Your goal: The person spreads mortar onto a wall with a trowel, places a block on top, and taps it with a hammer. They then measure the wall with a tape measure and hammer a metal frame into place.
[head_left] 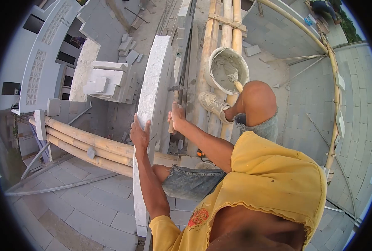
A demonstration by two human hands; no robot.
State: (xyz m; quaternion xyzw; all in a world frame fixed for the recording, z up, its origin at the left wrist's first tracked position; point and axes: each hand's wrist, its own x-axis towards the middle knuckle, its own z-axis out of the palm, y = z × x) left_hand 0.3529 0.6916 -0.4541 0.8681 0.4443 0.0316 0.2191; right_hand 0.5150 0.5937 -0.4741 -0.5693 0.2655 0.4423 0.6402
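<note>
My right hand (176, 117) is wrapped around the wooden handle of a hammer (176, 95), with the metal head pointing away from me. The hammer is just right of a narrow wall of white lightweight blocks (151, 90). My left hand (140, 134) lies against the wall's left edge and top, fingers apart, holding nothing. A bucket (211, 75) of grey mortar stands beyond my bent knee. A tool with a pale handle (238, 86) sticks out of the mortar.
Bamboo poles (226, 29) run ahead beneath the bucket; more bamboo poles (92, 141) cross at left. Loose blocks (106, 79) are stacked at upper left. An orange-and-black object (200, 153) lies near my leg. Another person (323, 7) is at far upper right.
</note>
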